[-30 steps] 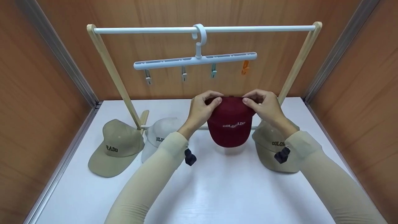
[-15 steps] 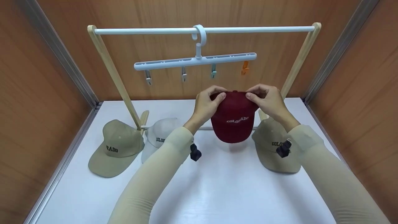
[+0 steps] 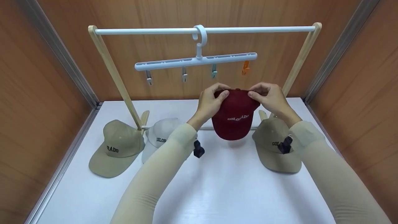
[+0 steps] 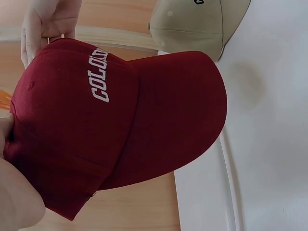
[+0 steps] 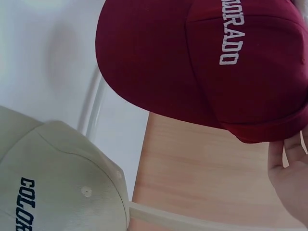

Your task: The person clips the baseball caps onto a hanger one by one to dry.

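A dark red cap [image 3: 233, 112] with white COLORADO lettering hangs in the air, brim down, in front of the rack. My left hand [image 3: 209, 101] pinches the left side of its crown between thumb and fingers. On the other side my right hand [image 3: 271, 98] pinches the crown's right edge the same way. In both wrist views the cap fills much of the picture, its brim off the table. Above it, a pale blue hanger [image 3: 196, 61] hangs on the rail with several clips, an orange clip [image 3: 246, 67] and a teal clip [image 3: 214, 71] nearest the cap.
An olive cap [image 3: 116, 147] lies at the left of the white table [image 3: 217, 193]. Next to it a light grey cap [image 3: 163, 133] is partly behind my left arm. Another olive cap [image 3: 273, 149] sits under my right forearm. The rack's wooden legs [image 3: 115, 77] stand behind.
Both hands have raised the red cap and carried it slightly right and toward the hanger. The other caps and the hanger stay in place.
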